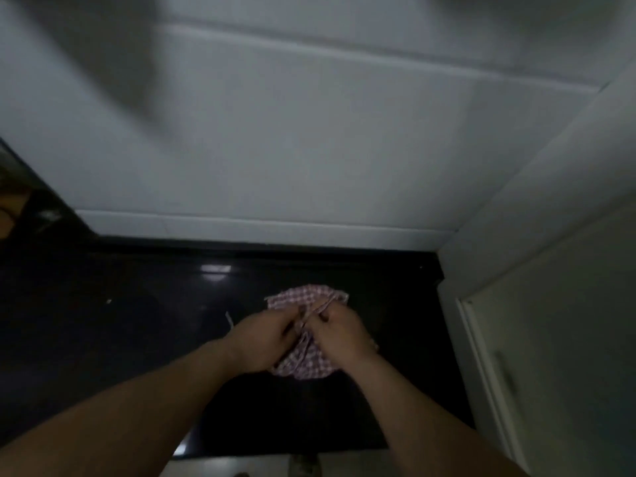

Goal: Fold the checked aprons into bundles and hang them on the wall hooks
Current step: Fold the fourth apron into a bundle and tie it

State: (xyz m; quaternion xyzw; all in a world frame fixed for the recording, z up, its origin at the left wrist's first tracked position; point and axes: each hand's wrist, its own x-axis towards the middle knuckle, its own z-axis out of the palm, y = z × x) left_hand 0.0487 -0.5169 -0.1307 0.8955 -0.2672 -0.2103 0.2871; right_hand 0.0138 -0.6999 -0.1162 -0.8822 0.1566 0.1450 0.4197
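A pink-and-white checked apron [303, 299] lies bunched into a small bundle on the black countertop [137, 321], right of centre. My left hand [261, 339] presses on the bundle's left side with its fingers closed on the cloth. My right hand [344, 333] pinches a thin apron strap [318, 310] that runs up across the bundle. A loose strap end [229, 320] pokes out left of my left hand. No wall hooks are in view.
A white tiled wall [309, 149] rises behind the counter. A white cabinet door with a handle [550, 356] stands close on the right. Dark blurred objects [20, 208] sit at the far left. The picture is dim and blurred.
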